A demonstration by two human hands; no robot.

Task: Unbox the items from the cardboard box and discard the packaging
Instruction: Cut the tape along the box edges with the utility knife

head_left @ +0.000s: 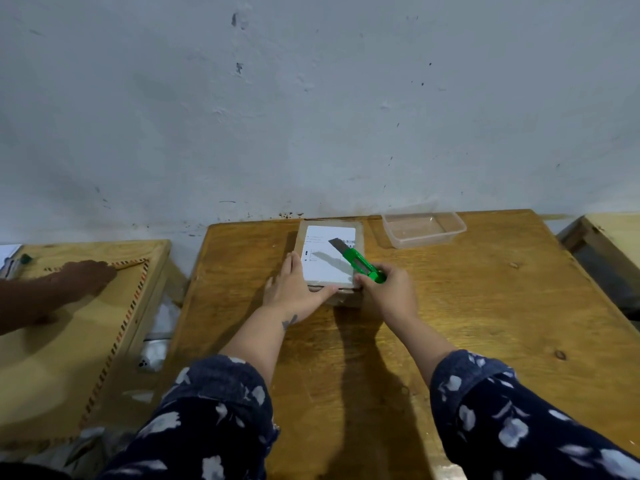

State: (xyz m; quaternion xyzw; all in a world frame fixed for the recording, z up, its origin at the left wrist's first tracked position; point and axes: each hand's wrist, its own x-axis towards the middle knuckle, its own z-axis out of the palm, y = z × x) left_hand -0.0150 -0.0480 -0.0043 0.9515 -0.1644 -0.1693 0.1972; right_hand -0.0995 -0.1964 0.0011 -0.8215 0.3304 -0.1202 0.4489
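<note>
Currently the box [329, 258] is sitting shut at the table's [485, 323] far edge, beside a tub [424, 228]. Left hand [294, 292] is lying flat, bracing its near-left corner. Right hand [389, 294] is clenching a green knife [360, 261], blade out over the label [329, 254]. Best cutting shallow, away from the bracing fingers.

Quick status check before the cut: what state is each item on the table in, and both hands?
Cardboard box: closed, flat on the table, white label up.
Utility knife: blade extended, over the box.
Plastic container: open, empty, upright.
Left hand: flat against the box's left side, steadying it.
Right hand: closed on the knife handle.
</note>
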